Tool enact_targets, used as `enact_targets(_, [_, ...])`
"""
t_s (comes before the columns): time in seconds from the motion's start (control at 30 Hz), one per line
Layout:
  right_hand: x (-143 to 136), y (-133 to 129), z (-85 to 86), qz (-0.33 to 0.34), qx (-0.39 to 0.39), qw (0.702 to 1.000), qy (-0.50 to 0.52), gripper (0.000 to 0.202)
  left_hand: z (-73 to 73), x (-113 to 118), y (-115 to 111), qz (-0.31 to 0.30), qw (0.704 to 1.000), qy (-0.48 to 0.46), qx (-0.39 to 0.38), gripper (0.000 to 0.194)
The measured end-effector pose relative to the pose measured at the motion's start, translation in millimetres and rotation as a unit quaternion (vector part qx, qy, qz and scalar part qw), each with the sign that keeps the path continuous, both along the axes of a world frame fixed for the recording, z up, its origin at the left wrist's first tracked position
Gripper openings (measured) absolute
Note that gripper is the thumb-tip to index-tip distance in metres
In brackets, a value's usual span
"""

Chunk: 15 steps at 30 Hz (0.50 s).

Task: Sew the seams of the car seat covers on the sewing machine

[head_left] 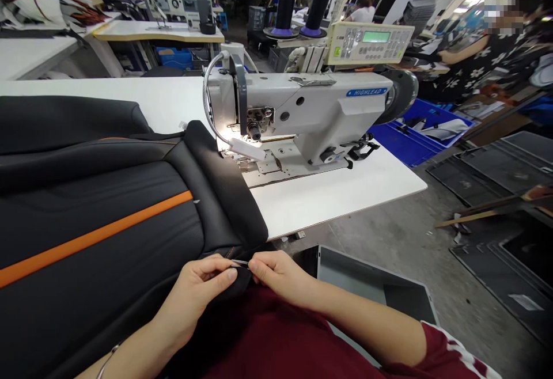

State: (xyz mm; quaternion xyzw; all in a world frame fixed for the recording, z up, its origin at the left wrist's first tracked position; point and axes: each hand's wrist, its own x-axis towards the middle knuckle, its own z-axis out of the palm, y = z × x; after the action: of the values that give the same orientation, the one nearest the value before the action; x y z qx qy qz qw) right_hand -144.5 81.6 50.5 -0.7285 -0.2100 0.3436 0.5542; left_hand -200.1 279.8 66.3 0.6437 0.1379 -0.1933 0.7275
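A large black cover (108,241) with an orange stripe (108,229) lies over the left of the white table. At its near right corner my left hand (194,287) pinches the black edge between thumb and fingers. My right hand (279,272) is closed close beside it, its fingertips on a thin, light-coloured strip (240,262) that runs between both hands. What exactly the right fingers grip is too small to tell. Beyond the cover stands a sewing machine (311,102) with its lamp (247,148) lit near the needle area; the cover's far edge lies close to it.
A control panel (371,43) and two black thread cones (286,4) stand behind the machine. Below the white table's edge (345,197) is a grey bin (367,278). A blue bin (415,137) and stacked grey crates (510,166) stand right. Another person (479,56) is at the back right.
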Motion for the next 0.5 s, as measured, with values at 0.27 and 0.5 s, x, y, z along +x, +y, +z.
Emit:
enact_targets(0.27, [71,-34,-0.5,-0.224,-0.165,0.931,-0.236,0.046,-0.7,-2,5,0.031,0.998,0.047,-0.042,0.036])
enact_targets(0.5, [119,-42,-13.7,-0.273,-0.244,0.863,-0.348,0.04,-0.2,-6,-1,0.01,1.0,-0.001,0.014,0.023])
